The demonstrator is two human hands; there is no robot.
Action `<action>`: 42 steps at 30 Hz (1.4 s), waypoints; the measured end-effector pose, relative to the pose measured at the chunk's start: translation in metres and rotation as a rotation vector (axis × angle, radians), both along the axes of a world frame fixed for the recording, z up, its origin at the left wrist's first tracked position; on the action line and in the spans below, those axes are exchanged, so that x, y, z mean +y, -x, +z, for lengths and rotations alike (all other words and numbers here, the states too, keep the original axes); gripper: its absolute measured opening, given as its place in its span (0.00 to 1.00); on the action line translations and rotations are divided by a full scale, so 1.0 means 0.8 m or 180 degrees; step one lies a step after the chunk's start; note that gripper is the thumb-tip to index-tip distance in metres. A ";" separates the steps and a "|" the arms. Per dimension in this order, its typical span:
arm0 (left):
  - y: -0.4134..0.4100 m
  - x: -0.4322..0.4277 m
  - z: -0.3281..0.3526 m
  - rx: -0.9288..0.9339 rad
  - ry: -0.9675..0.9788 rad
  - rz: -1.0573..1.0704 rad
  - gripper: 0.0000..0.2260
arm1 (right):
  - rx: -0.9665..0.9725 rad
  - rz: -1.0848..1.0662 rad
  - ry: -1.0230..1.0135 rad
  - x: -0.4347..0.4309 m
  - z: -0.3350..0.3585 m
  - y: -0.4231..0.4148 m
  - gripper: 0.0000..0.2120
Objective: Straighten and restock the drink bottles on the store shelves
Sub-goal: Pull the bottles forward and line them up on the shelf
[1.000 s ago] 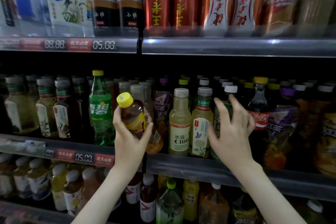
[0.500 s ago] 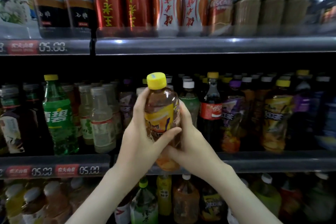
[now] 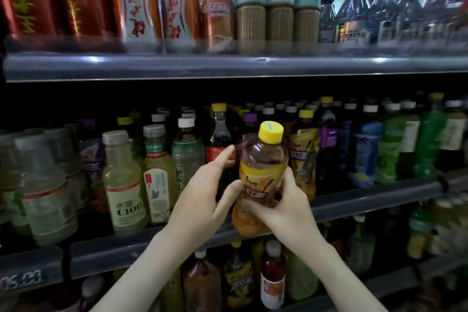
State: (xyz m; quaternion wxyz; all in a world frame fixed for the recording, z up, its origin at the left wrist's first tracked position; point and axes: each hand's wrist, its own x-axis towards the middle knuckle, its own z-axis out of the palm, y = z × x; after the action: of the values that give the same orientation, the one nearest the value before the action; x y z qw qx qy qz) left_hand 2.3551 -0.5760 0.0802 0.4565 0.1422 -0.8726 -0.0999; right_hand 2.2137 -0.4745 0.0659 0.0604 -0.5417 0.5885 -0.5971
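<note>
Left hand [image 3: 210, 192] and right hand [image 3: 288, 208] are gripping the yellow-capped tea bottle [image 3: 263, 164] over the shelf's front edge [image 3: 379, 199]; a hasty push risks toppling the adjacent cola bottle [image 3: 219, 139].

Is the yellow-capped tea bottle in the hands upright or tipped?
Nearly upright: the tea bottle leans slightly right, its yellow cap topmost.
</note>
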 end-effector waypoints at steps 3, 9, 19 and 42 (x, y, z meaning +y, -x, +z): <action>0.033 -0.015 -0.008 0.0105 0.0917 0.0805 0.23 | -0.0139 -0.0360 0.0059 0.009 0.002 0.025 0.32; 0.107 -0.025 0.012 -0.0266 0.1486 0.1678 0.26 | -0.0186 -0.0691 0.0013 0.025 0.007 0.064 0.33; 0.156 -0.028 0.028 0.0123 0.0978 0.2022 0.30 | -0.0271 -0.0869 0.0026 0.046 -0.001 0.103 0.31; -0.004 0.058 0.049 0.1914 0.0878 0.0749 0.21 | -0.0347 -0.0161 -0.0217 -0.059 0.014 0.081 0.40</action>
State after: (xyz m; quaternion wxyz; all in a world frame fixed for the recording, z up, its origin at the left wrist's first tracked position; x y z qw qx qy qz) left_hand 2.3581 -0.5293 0.1194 0.7164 0.1430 -0.6820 0.0347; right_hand 2.1493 -0.5213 0.0775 0.0957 -0.4909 0.6178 -0.6067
